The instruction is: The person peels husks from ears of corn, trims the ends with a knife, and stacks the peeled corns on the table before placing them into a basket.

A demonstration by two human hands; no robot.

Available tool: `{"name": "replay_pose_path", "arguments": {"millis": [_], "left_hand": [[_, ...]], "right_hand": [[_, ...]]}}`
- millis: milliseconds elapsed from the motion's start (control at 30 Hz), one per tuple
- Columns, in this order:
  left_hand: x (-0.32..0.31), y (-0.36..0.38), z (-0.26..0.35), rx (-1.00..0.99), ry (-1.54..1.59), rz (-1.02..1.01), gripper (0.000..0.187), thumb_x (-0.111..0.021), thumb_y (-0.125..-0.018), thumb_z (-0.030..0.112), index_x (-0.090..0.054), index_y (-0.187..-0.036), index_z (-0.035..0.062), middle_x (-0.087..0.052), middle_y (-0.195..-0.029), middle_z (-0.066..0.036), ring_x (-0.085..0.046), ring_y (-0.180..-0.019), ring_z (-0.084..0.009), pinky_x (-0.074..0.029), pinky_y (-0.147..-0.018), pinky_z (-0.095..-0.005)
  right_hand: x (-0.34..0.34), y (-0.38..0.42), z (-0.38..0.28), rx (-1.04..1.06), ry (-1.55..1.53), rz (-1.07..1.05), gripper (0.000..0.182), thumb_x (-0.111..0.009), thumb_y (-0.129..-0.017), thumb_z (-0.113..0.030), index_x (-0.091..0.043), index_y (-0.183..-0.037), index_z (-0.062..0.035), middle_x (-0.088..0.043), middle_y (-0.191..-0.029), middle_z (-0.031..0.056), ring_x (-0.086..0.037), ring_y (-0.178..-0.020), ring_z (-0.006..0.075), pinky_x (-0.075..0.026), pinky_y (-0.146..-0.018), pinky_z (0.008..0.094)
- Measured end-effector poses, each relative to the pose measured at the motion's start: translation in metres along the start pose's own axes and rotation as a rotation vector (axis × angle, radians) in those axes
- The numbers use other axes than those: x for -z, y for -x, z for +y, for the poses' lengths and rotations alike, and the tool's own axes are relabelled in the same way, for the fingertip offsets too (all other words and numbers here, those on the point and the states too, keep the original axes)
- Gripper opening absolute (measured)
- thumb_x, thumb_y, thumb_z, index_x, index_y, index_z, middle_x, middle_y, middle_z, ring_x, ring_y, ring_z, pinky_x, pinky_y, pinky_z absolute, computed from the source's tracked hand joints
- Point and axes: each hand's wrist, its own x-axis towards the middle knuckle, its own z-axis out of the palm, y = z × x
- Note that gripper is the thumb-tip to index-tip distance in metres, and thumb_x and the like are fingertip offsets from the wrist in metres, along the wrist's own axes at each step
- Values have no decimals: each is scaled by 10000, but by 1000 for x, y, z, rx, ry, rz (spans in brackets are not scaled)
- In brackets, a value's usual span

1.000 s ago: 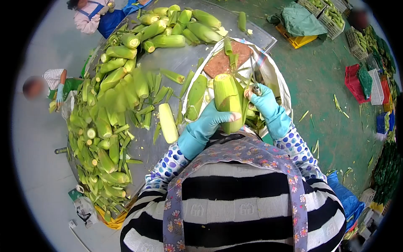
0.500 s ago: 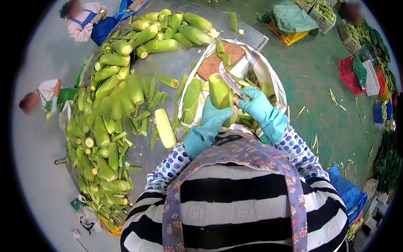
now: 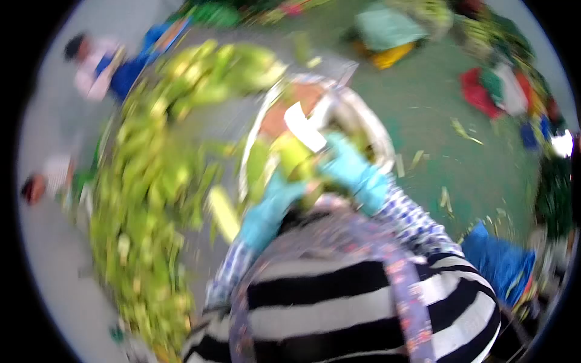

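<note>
The view is smeared by motion. In its middle, my left hand [image 3: 275,199], in a turquoise rubber glove, is closed around the lower part of a green ear of corn [image 3: 290,152]. My right hand [image 3: 354,172], gloved alike, grips a knife whose blade [image 3: 304,128] shines white and lies across the ear's upper end. Beneath both hands is the white sack [image 3: 385,136], its mouth spread wide around a reddish-brown board [image 3: 279,121]. A pale peeled ear [image 3: 224,213] rests on the table left of my left hand. The knife's handle is hidden in my glove.
A long heap of corn ears and husks [image 3: 139,193] covers the grey table's left and far sides. Two people [image 3: 100,75] stand beyond it. On the green floor are a yellow crate [image 3: 393,55], red crates [image 3: 479,91], a blue sheet [image 3: 499,260] and husk scraps.
The whole view has shifted and blurred as my head moved. The blade has turned into glare across the ear's top. Both hands keep their holds.
</note>
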Motion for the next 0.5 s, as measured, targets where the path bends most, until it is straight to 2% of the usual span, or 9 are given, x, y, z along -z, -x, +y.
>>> {"name": "replay_pose_path", "arguments": {"millis": [67, 133, 167, 200, 267, 333, 433, 467, 500], "left_hand": [[0, -2, 1, 20, -14, -136, 676, -793, -737, 132, -476, -1324, 17, -600, -1210, -95, -586, -1096, -202, -484, -939, -331], [10, 3, 1, 71, -17, -197, 721, -816, -702, 126, -472, -1326, 18, -604, -1209, -104, -595, -1090, -219, -498, -928, -331], [19, 13, -2, 93, -29, -183, 743, -827, -684, 123, -470, -1328, 19, -606, -1208, -108, -600, -1087, -228, -505, -923, -331], [23, 22, -2, 100, -106, -146, 735, -809, -700, 89, -454, -1339, 16, -597, -1221, -111, -592, -1100, -231, -494, -943, -343], [35, 25, -12, 102, -188, -133, 728, -791, -716, 55, -438, -1351, 13, -589, -1233, -115, -583, -1113, -235, -482, -964, -355], [38, 15, -18, 35, -169, -28, 690, -745, -774, 55, -412, -1376, 11, -542, -1293, -128, -557, -1147, -227, -459, -992, -363], [15, 9, -18, 10, -23, -51, 679, -719, -815, 94, -380, -1398, 16, -494, -1338, -139, -523, -1190, -225, -440, -1007, -366], [10, 3, -28, 29, 82, -81, 666, -707, -840, 128, -371, -1405, 20, -490, -1336, -135, -515, -1194, -224, -438, -1005, -370], [6, -2, -39, 50, 186, -109, 655, -696, -865, 162, -362, -1411, 25, -485, -1334, -131, -508, -1198, -223, -436, -1004, -374]], "right_hand": [[20, 9, -28, 132, 132, -32, 559, -671, -763, -158, -538, -1294, -45, -597, -1212, 166, -585, -1089, 239, -494, -931, 397], [8, 9, -27, 27, -163, -110, 450, -651, -768, -182, -603, -1189, -32, -601, -1154, 166, -587, -1043, 253, -485, -876, 399], [-4, 6, -35, 37, -261, -127, 363, -638, -771, -145, -634, -1111, -18, -670, -987, 158, -668, -881, 229, -555, -722, 369], [-9, 9, -42, -69, -381, -106, 298, -634, -759, -127, -645, -1031, -8, -659, -845, 141, -653, -721, 213, -530, -602, 349], [-9, 12, -43, -170, -503, -60, 234, -629, -746, -109, -655, -951, 2, -648, -702, 123, -637, -561, 198, -505, -482, 329], [0, 18, -35, -399, -586, 61, 139, -629, -705, -99, -644, -795, 6, -598, -580, 103, -552, -414, 212, -436, -390, 334], [-10, 30, -23, -399, -821, 334, 99, -626, -696, -108, -628, -711, -10, -586, -556, 103, -550, -421, 214, -417, -380, 332], [-15, 38, -27, -531, -826, 426, 109, -610, -702, -117, -617, -689, -9, -582, -549, 115, -539, -412, 218, -396, -370, 333], [-22, 42, -22, -532, -819, 445, 109, -610, -702, -117, -617, -689, -9, -582, -549, 115, -539, -412, 218, -396, -370, 333]]}}
